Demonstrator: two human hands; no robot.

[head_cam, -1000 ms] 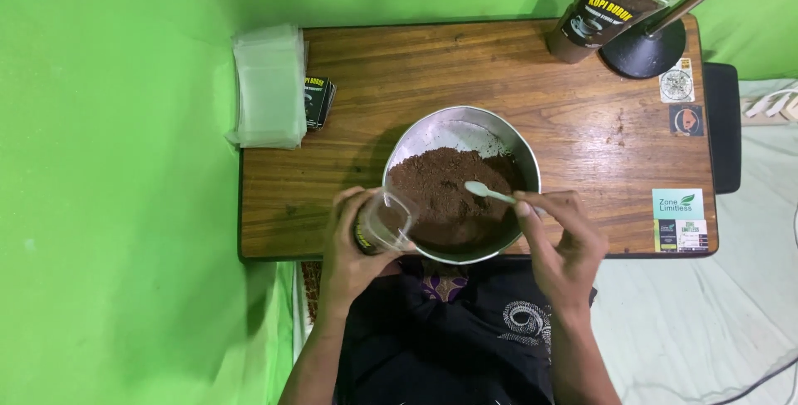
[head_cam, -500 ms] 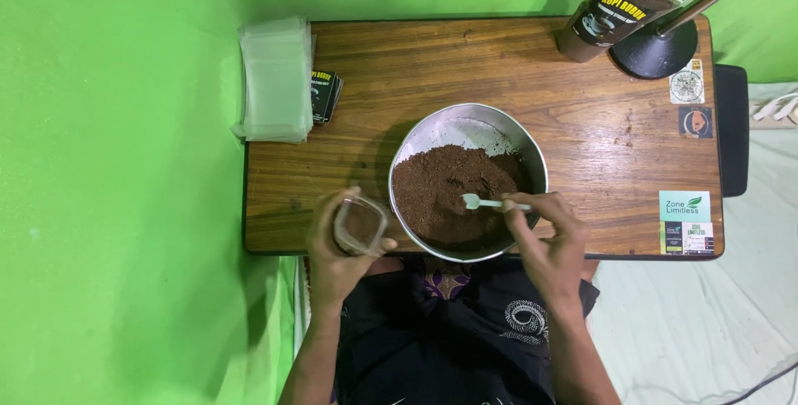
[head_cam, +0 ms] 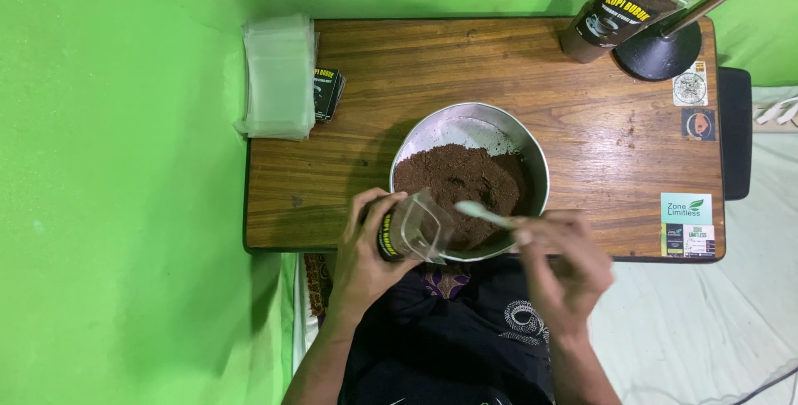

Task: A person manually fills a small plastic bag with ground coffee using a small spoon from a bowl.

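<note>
The thin, limp clear pouch point(head_cam: 416, 226) was pinched open by the left hand point(head_cam: 366, 255); a light white spoon point(head_cam: 482, 214) was gripped by the right hand point(head_cam: 565, 268), over fine, spill-prone brown powder point(head_cam: 457, 185).

We see a green backdrop point(head_cam: 125, 206) covering wall and floor on our left and above. A wooden table point(head_cam: 598, 147) stands on it. Pale cloth point(head_cam: 715, 322) lies beyond the table's right edge, beside a dark chair point(head_cam: 735, 131).

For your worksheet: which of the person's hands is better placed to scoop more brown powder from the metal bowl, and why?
Probably the right hand: it holds the white spoon over the brown powder in the metal bowl, while the left hand grips the clear pouch.
</note>
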